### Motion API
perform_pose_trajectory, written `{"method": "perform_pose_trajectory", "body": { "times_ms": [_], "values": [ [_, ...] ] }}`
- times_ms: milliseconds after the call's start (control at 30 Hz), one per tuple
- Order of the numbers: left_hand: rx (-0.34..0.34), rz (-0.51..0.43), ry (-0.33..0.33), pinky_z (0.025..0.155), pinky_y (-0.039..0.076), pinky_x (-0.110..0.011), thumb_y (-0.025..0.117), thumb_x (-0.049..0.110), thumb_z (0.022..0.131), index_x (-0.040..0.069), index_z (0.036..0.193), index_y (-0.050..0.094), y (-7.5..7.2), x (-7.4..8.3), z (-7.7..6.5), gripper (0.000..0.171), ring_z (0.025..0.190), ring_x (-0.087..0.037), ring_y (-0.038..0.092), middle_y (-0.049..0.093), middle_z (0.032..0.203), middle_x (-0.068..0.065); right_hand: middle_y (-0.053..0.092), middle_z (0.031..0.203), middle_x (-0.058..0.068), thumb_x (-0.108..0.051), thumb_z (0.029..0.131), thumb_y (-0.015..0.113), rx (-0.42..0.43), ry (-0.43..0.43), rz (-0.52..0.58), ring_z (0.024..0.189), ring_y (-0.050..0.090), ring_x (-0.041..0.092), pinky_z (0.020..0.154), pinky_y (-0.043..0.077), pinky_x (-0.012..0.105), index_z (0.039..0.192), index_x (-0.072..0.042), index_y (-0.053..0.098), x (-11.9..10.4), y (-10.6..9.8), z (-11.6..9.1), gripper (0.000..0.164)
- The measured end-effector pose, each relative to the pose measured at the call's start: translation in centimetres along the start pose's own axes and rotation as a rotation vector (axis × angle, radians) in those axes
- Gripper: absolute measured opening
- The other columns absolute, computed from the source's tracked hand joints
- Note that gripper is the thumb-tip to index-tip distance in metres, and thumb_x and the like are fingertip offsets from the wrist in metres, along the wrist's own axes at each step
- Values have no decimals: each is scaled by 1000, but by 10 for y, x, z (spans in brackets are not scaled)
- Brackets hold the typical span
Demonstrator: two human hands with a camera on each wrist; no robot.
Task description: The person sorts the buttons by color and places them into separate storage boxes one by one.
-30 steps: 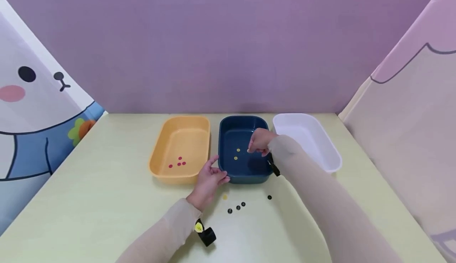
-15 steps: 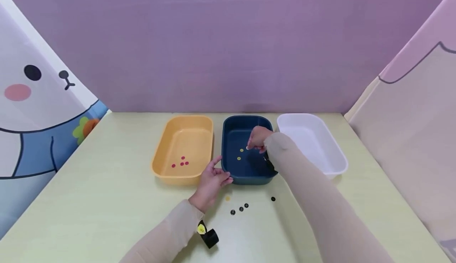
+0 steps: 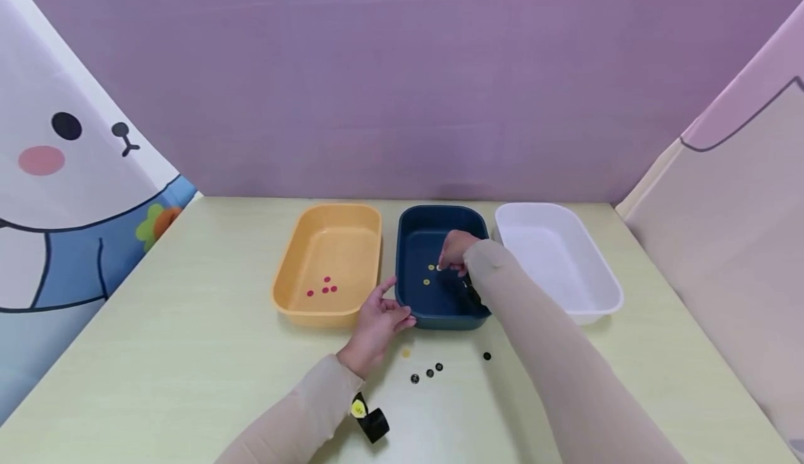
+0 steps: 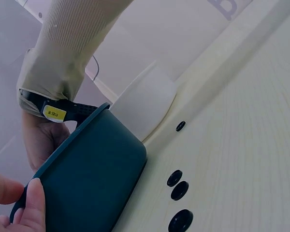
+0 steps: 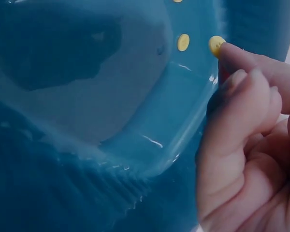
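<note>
My right hand (image 3: pixel 457 249) is down inside the dark blue tray (image 3: pixel 442 322). In the right wrist view, thumb and finger pinch a yellow button (image 5: pixel 216 46) close to the tray floor. Another yellow button (image 5: pixel 183 42) lies beside it, and a further yellow button (image 3: pixel 426 282) shows on the tray floor in the head view. My left hand (image 3: pixel 377 324) holds the tray's near left corner; in the left wrist view its fingers (image 4: pixel 36 203) pinch the rim. A yellow button (image 3: pixel 406 354) and several black buttons (image 3: pixel 430 373) lie on the table before the tray.
An orange tray (image 3: pixel 285 303) with several red buttons (image 3: pixel 325 290) stands left of the blue one. To the right stands a white tray (image 3: pixel 612 296), partly behind the right forearm. A purple backdrop (image 3: pixel 402 101) rises behind the table, with cloth panels at both sides.
The head view has shifted slightly, so everything sits a little farther right. My right hand has lowered slightly in the blue tray, still pinching the button. The left hand keeps its hold on the corner.
</note>
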State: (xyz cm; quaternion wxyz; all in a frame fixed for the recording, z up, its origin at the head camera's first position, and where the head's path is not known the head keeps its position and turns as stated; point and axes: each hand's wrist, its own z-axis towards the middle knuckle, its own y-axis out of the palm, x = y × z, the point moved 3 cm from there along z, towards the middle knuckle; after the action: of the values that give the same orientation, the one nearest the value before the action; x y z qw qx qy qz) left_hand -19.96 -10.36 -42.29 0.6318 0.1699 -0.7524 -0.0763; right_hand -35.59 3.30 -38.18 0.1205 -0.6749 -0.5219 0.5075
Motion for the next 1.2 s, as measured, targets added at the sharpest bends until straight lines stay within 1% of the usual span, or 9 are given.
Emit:
{"method": "perform_pose_trajectory", "body": {
  "times_ms": [233, 500, 667, 800, 900, 967, 1067, 1133, 1200],
  "values": [
    [6, 7, -7, 62, 55, -18, 49, -20, 88, -4, 145, 29, 0, 1, -2, 63, 60, -9, 56, 43, 79, -4, 43, 51, 0, -2, 86, 68, -8, 19, -1, 42, 40, 8, 43, 47, 20, 74, -2, 62, -1, 1, -4, 13],
    [-9, 20, -11, 63, 55, -18, 49, -19, 88, -3, 145, 30, 3, -1, 2, 62, 63, -10, 58, 42, 80, -5, 44, 51, 0, 0, 85, 67, -7, 45, 27, 42, 41, 8, 43, 47, 21, 76, -1, 64, 7, 2, -2, 9],
    [-19, 31, -19, 63, 55, -18, 49, -18, 89, -2, 146, 30, 3, -3, 6, 62, 64, -10, 58, 42, 82, -5, 44, 51, 1, 1, 86, 62, 27, 37, -5, 42, 42, 9, 44, 48, 21, 79, -1, 64, 7, -4, -6, 7],
    [-6, 43, -22, 64, 55, -18, 50, -16, 90, -1, 146, 30, 1, -1, 9, 62, 65, -11, 59, 43, 83, -5, 45, 54, 1, -2, 88, 60, 63, -19, -22, 46, 42, 10, 47, 49, 23, 90, 2, 68, -1, -11, -14, 8],
    [-4, 52, -18, 65, 55, -19, 50, -16, 90, -1, 146, 30, -1, 0, 11, 61, 66, -12, 60, 43, 84, -6, 47, 59, 0, -5, 90, 61, 53, -86, -24, 49, 43, 11, 51, 51, 24, 99, 3, 69, -7, -14, -22, 14],
    [-4, 51, -12, 66, 55, -19, 49, -16, 90, -1, 146, 29, -3, 1, 14, 61, 66, -12, 60, 43, 84, -6, 49, 62, 1, -7, 90, 61, 37, -148, -29, 49, 43, 11, 52, 53, 25, 101, 3, 69, -11, -13, -27, 16],
    [-1, 40, -3, 65, 55, -19, 49, -16, 90, -1, 146, 29, -6, 4, 16, 62, 65, -11, 60, 43, 83, -6, 54, 66, 3, -9, 90, 64, 21, -234, -46, 48, 44, 10, 52, 53, 26, 101, 1, 69, -20, -9, -38, 16],
    [2, 33, 0, 65, 55, -19, 49, -17, 90, -2, 146, 29, -8, 5, 17, 62, 65, -11, 60, 44, 82, -6, 58, 68, 6, -9, 89, 65, 14, -298, -31, 48, 46, 10, 50, 53, 26, 99, 0, 69, -25, -5, -49, 14],
    [5, 28, -2, 65, 55, -18, 49, -17, 90, -1, 146, 29, -10, 6, 17, 62, 65, -11, 60, 44, 82, -6, 61, 72, 5, -9, 88, 66, -5, -359, -18, 49, 47, 10, 48, 52, 26, 96, -1, 69, -29, 0, -60, 11]
  ]
}}
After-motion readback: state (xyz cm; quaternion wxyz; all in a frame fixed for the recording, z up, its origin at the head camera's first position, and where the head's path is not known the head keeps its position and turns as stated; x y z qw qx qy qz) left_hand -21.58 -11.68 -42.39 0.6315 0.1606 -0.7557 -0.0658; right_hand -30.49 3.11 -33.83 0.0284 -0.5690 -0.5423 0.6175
